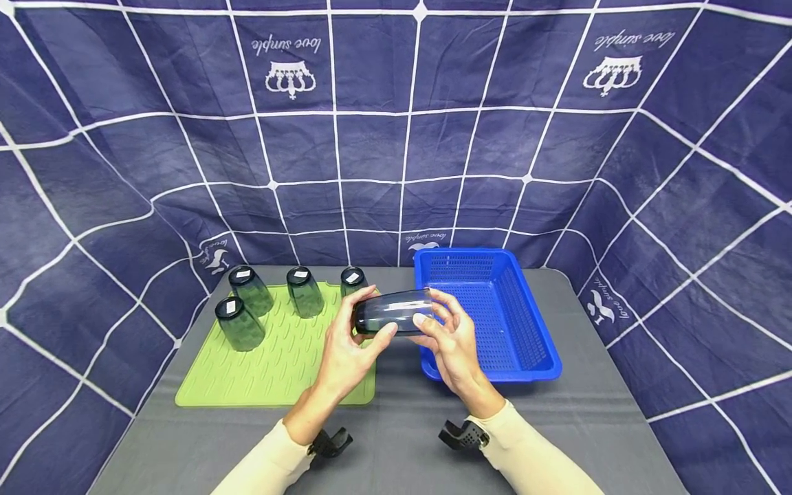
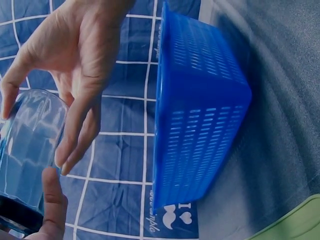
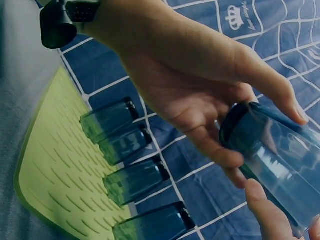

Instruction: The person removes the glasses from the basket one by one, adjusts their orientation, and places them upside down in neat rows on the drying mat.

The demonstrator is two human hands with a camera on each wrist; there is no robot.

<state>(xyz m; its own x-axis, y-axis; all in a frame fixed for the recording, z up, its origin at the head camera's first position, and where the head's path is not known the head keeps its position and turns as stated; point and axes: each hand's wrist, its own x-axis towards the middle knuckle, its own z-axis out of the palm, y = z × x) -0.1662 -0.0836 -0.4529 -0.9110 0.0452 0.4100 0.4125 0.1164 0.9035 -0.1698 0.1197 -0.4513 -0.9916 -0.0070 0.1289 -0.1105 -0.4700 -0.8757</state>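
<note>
A dark bluish, see-through drinking glass (image 1: 396, 313) lies sideways in the air between both hands. My left hand (image 1: 346, 347) grips its dark, thick base, with the thumb along the near side. My right hand (image 1: 453, 337) holds the rim end, thumb in front and fingers behind. In the left wrist view, the right hand (image 2: 82, 65) spans the open end of the glass (image 2: 30, 145). The right wrist view shows the left hand (image 3: 185, 95) around the base.
Several matching glasses (image 1: 305, 294) stand upside down on a green ridged mat (image 1: 272, 378) at the left, labels on their bases. A blue perforated basket (image 1: 526, 309) sits behind and right of my right hand. Grid-patterned blue cloth (image 1: 371, 151) surrounds the grey table (image 1: 396, 440).
</note>
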